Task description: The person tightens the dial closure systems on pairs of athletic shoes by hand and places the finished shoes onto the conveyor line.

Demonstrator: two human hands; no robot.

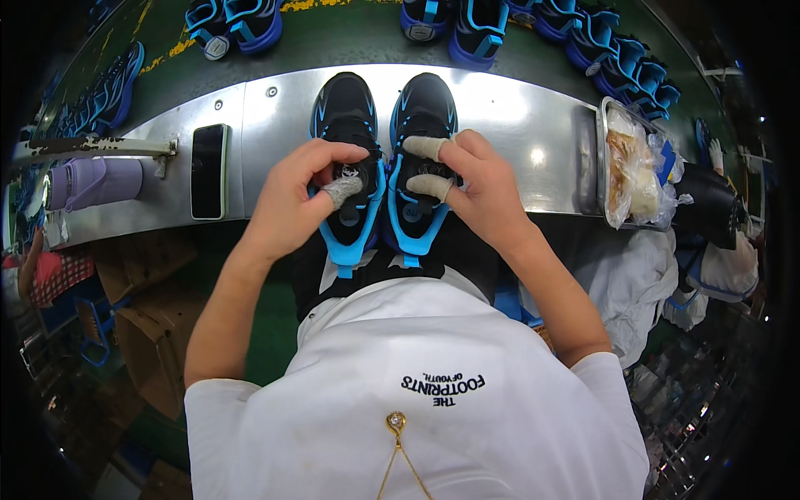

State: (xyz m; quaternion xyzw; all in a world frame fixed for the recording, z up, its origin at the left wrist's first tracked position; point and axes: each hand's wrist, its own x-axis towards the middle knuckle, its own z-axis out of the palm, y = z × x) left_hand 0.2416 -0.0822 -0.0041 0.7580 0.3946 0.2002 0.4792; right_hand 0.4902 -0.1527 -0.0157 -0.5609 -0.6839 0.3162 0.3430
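Observation:
Two black and blue sports shoes stand side by side on the metal workbench, toes pointing away from me. My left hand grips the top of the left shoe at its tongue, with a grey cloth guard on the thumb. My right hand rests on the right shoe over the lacing area, two fingers wrapped in beige cloth guards. The heels of both shoes overhang the bench edge toward my body.
A black phone lies on the bench at left, near a lavender bottle. A metal tray with plastic-wrapped items sits at right. More blue shoes line the green belt beyond. Cardboard boxes stand lower left.

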